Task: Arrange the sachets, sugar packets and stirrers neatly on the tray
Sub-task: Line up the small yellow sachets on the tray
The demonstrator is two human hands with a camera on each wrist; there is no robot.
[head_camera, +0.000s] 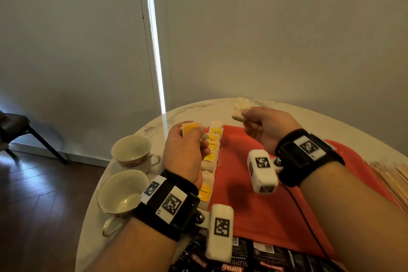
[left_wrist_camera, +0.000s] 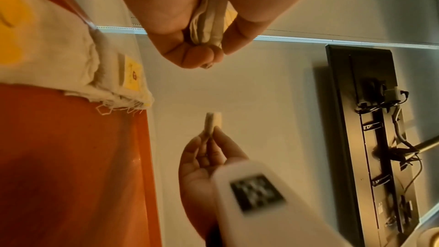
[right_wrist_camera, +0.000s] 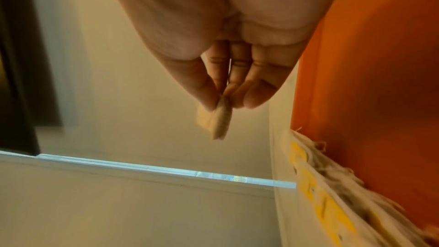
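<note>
A home dining corner is suggested: a round marble-patterned surface (head_camera: 287, 112) is set against plain walls, two porcelain teacups (head_camera: 132, 150) are placed on it, a dark wood floor (head_camera: 44, 194) and a window blind (head_camera: 66, 28) are seen.

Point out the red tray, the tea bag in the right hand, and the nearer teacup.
red tray (head_camera: 249, 201), head view, bare middle of its floor.
tea bag in the right hand (head_camera: 239, 111), head view, the pouch above the fingertips.
nearer teacup (head_camera: 120, 192), head view, inner wall.
</note>
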